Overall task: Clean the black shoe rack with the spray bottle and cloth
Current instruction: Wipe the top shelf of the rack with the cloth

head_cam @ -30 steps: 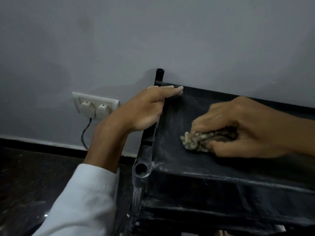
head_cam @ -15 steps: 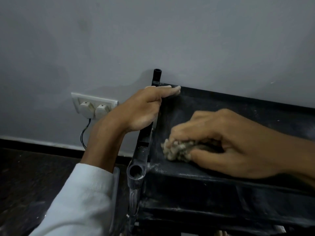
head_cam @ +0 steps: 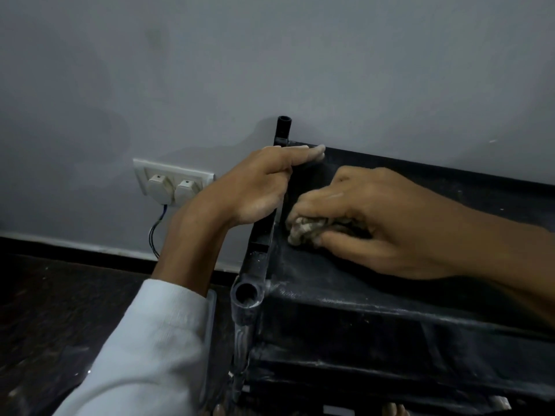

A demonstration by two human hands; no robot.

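Nearest me were my white sleeve [head_cam: 144,349] and the front corner of the black shoe rack [head_cam: 360,325], whose open corner tube [head_cam: 247,295] held a little pale grit. On the dusty top shelf my right hand [head_cam: 375,223] was curled tight around the bunched cloth [head_cam: 306,229], pressing it down just beside the left side rail. My left hand [head_cam: 255,187] lay across that rail from the cloth, palm against the rail's outer side, fingers straight and reaching over the back corner by the rear post [head_cam: 283,127]. Behind, a wall socket [head_cam: 171,184] with a hanging cord [head_cam: 156,232] sat on the grey wall.
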